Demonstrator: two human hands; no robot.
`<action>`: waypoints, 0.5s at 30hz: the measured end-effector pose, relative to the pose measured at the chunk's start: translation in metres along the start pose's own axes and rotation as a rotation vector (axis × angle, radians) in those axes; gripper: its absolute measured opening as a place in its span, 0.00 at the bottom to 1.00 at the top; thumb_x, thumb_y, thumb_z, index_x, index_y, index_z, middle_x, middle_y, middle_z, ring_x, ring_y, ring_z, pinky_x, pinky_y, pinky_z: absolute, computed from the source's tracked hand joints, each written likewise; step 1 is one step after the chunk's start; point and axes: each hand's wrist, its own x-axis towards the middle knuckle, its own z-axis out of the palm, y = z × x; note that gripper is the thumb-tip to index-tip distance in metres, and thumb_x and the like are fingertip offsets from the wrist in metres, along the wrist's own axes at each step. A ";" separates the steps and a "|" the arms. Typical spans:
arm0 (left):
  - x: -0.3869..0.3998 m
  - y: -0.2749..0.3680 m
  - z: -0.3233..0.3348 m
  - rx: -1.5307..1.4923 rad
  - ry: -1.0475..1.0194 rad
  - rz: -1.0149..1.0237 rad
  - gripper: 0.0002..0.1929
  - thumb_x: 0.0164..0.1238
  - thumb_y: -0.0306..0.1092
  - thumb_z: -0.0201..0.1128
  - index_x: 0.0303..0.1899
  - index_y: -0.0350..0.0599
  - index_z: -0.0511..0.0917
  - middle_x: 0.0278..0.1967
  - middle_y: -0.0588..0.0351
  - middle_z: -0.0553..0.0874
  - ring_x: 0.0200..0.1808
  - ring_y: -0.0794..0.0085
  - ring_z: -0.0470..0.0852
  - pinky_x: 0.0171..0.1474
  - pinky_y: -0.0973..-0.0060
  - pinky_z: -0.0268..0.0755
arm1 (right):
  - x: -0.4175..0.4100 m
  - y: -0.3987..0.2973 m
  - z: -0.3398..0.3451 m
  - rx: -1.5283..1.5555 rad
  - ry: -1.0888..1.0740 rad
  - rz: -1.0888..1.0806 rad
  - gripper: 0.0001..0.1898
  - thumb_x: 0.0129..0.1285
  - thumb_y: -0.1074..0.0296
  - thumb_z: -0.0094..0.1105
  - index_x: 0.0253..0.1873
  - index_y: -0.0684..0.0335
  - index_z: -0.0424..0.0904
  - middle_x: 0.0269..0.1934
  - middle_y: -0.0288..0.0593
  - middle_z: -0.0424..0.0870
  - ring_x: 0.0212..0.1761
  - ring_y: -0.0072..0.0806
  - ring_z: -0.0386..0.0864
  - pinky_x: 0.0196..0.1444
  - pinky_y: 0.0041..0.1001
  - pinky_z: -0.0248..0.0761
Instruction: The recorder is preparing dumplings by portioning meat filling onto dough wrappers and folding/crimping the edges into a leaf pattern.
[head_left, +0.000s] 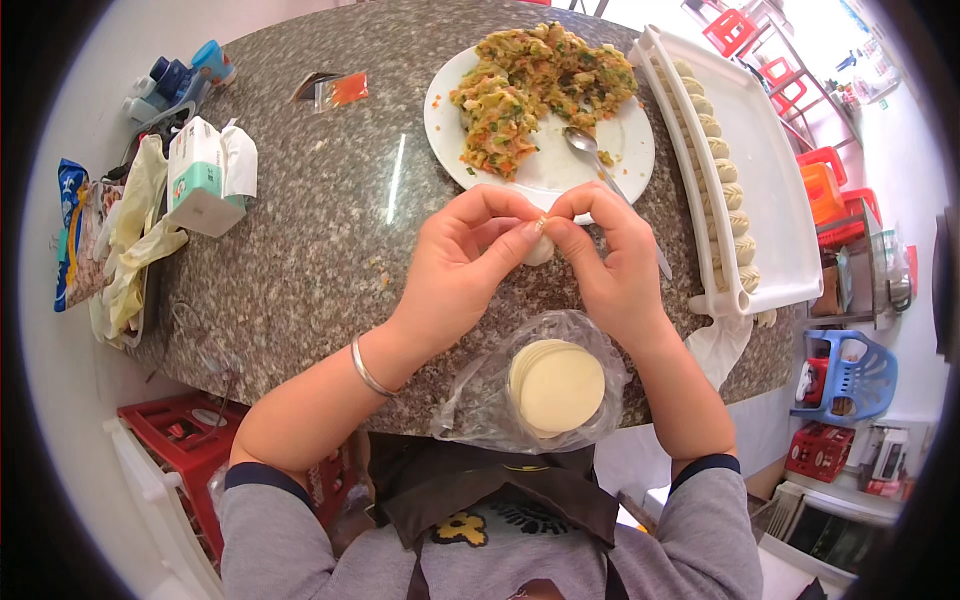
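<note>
Between my left hand (469, 255) and my right hand (607, 251) is a small dough dumpling (540, 251), its edge pinched by the thumbs and forefingers of both. My fingers hide most of it. Just beyond is a white plate (540, 176) with a heap of chopped vegetable filling (502, 112). A metal spoon (581, 140) lies on the plate, its handle passing over the rim behind my right hand. Nearer to me, between my forearms, a stack of round dough wrappers (561, 386) sits on a crumpled clear plastic bag (469, 409).
Stacked white trays (780, 225) stand at the right, with a row of pleated dumplings (726, 171) showing in the lower one. On the left are a tissue pack (206, 180), yellowish gloves (139, 247) and bottles (171, 79). A small packet (341, 91) lies on the speckled stone tabletop (315, 225).
</note>
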 end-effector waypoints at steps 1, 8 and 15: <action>0.000 0.000 -0.001 0.034 -0.036 0.001 0.08 0.70 0.29 0.60 0.47 0.40 0.75 0.43 0.59 0.82 0.45 0.79 0.80 0.49 0.79 0.73 | -0.001 0.001 0.000 -0.001 -0.006 -0.002 0.04 0.62 0.74 0.60 0.36 0.68 0.75 0.31 0.42 0.79 0.35 0.29 0.77 0.41 0.28 0.69; 0.004 0.008 -0.004 -0.157 -0.101 -0.219 0.12 0.72 0.31 0.55 0.54 0.41 0.72 0.47 0.53 0.81 0.50 0.71 0.81 0.54 0.74 0.76 | -0.002 -0.002 -0.004 0.267 0.052 0.211 0.03 0.65 0.75 0.58 0.37 0.68 0.77 0.34 0.40 0.79 0.38 0.24 0.76 0.41 0.25 0.70; 0.005 0.010 -0.012 -0.381 -0.205 -0.370 0.15 0.76 0.38 0.51 0.57 0.41 0.71 0.50 0.50 0.81 0.49 0.62 0.85 0.50 0.75 0.81 | 0.004 0.008 -0.017 0.422 -0.092 0.098 0.09 0.65 0.78 0.57 0.48 0.69 0.80 0.40 0.40 0.81 0.40 0.21 0.76 0.43 0.22 0.71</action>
